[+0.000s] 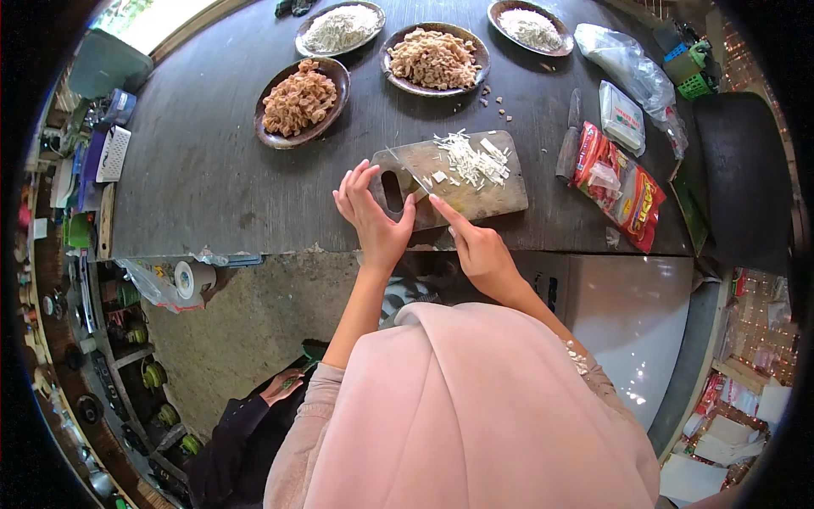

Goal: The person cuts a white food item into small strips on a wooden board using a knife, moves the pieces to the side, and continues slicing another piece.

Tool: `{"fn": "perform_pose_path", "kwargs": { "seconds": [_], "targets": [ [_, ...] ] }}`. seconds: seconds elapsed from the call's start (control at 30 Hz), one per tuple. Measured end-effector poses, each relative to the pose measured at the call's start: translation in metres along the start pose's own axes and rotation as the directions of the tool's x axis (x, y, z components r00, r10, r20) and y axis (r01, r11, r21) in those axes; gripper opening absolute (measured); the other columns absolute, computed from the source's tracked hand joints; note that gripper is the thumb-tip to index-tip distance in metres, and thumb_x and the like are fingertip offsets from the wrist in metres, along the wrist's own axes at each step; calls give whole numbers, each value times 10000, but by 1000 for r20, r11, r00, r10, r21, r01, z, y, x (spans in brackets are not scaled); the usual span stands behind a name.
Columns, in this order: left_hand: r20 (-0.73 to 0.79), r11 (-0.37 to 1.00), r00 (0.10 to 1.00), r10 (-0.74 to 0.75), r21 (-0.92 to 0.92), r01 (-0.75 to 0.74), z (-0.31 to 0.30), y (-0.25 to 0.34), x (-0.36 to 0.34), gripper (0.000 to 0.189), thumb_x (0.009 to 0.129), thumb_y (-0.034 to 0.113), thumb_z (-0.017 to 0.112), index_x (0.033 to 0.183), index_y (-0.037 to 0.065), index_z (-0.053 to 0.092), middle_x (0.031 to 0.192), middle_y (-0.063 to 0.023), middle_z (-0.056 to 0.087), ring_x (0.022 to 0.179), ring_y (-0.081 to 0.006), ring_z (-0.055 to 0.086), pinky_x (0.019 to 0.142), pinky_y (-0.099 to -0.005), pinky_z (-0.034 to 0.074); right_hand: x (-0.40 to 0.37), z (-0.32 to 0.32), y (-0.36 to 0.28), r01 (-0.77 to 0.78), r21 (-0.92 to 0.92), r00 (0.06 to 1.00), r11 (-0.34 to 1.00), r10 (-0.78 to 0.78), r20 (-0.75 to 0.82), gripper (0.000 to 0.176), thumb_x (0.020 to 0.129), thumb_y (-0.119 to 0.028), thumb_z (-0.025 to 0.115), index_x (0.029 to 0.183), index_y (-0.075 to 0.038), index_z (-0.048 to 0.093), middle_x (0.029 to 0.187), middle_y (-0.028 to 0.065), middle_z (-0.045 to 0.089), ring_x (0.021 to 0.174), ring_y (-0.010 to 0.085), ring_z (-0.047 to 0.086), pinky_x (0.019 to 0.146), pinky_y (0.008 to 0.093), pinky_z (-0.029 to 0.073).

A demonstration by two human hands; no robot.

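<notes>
My right hand (pixel 482 253) is closed round a knife, its index finger stretched along the blade's back. The thin knife blade (pixel 409 171) points up and left across a wooden cutting board (pixel 500 202). At the board's left end, my left hand (pixel 377 212) has its fingers raised and apart, with the thumb close to the blade. A small pale piece (pixel 420 194) lies by the blade near that thumb; whether the thumb touches it is unclear. Thin white strips (pixel 475 161) are heaped on the board's right half, with a few wider pieces among them.
Behind the board stand plates of brown chunks (pixel 298 100), tan pieces (pixel 434 58), white shreds (pixel 341 29) and more white shreds (pixel 530 29). At right lie a red packet (pixel 621 188), a white pack (pixel 621 117) and a plastic bag (pixel 623 64). Another person's hand (pixel 282 386) shows lower left.
</notes>
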State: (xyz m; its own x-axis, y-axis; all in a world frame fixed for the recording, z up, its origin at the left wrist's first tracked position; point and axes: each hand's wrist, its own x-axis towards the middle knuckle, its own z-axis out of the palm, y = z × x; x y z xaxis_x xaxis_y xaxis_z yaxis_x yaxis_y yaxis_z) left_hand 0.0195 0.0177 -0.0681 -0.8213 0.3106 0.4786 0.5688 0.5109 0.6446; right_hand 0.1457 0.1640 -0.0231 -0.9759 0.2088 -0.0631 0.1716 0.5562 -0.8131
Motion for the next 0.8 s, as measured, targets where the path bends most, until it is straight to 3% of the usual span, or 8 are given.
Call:
{"fn": "perform_pose_path", "kwargs": {
  "seconds": [0.17, 0.23, 0.43, 0.53, 0.6, 0.73, 0.8],
  "targets": [
    [-14, 1000, 1000, 7, 14, -7, 2, 1, 1, 734, 759, 213, 810, 1376, 112, 425, 1449, -103, 453, 1422, -348, 337, 1178, -610, 117, -2, -1, 4, 43, 1, 999, 999, -43, -25, 609, 993, -97, 506, 1551, -306, 384, 772, 279, 644, 739, 467, 653, 684, 551, 505],
    [4, 999, 1000, 8, 38, -8, -1, 5, 2, 735, 751, 151, 825, 1368, 79, 433, 1445, -123, 471, 1393, -349, 350, 1180, -538, 161, -4, -1, 2, 53, 30, 998, 998, -52, -18, 608, 993, -98, 505, 1551, -306, 383, 777, 280, 646, 742, 469, 652, 688, 554, 505],
    [-9, 999, 999, 38, 33, -38, 0, 1, 2, 728, 747, 146, 824, 1358, 72, 437, 1443, -125, 479, 1388, -352, 352, 1178, -531, 168, 3, 2, 3, 15, -26, 1000, 1000, -14, 6, 613, 991, -93, 509, 1554, -302, 382, 746, 285, 634, 730, 462, 654, 678, 549, 503],
    [10, 999, 1000, 13, 44, -14, -1, 3, 2, 717, 749, 149, 821, 1351, 69, 441, 1444, -127, 479, 1386, -354, 348, 1177, -525, 170, 0, 3, 1, 109, 31, 993, 994, -107, -53, 619, 987, -86, 512, 1554, -296, 382, 734, 282, 628, 718, 460, 652, 670, 547, 500],
    [6, 999, 1000, 14, 37, -14, -1, 3, 2, 714, 752, 153, 820, 1352, 73, 441, 1443, -124, 479, 1391, -354, 344, 1178, -527, 166, -6, -4, -5, 11, 28, 1000, 1000, -12, 13, 614, 986, -80, 509, 1551, -291, 391, 741, 282, 626, 718, 463, 649, 667, 545, 498],
    [8, 1000, 1000, 4, 27, -4, -1, 4, 2, 707, 760, 164, 817, 1353, 83, 442, 1446, -115, 479, 1402, -354, 334, 1180, -532, 156, -1, 2, 5, 21, 6, 1000, 1000, -21, 6, 611, 987, -80, 508, 1551, -286, 393, 742, 280, 626, 708, 458, 648, 661, 544, 494],
    [10, 1000, 1000, 7, 20, -7, 0, 2, 1, 716, 764, 190, 810, 1365, 101, 433, 1448, -105, 467, 1417, -345, 331, 1180, -571, 132, 3, 2, 9, 64, 36, 995, 997, -61, -76, 611, 989, -82, 507, 1551, -291, 392, 719, 273, 621, 686, 453, 645, 650, 542, 490]
  ]
}}
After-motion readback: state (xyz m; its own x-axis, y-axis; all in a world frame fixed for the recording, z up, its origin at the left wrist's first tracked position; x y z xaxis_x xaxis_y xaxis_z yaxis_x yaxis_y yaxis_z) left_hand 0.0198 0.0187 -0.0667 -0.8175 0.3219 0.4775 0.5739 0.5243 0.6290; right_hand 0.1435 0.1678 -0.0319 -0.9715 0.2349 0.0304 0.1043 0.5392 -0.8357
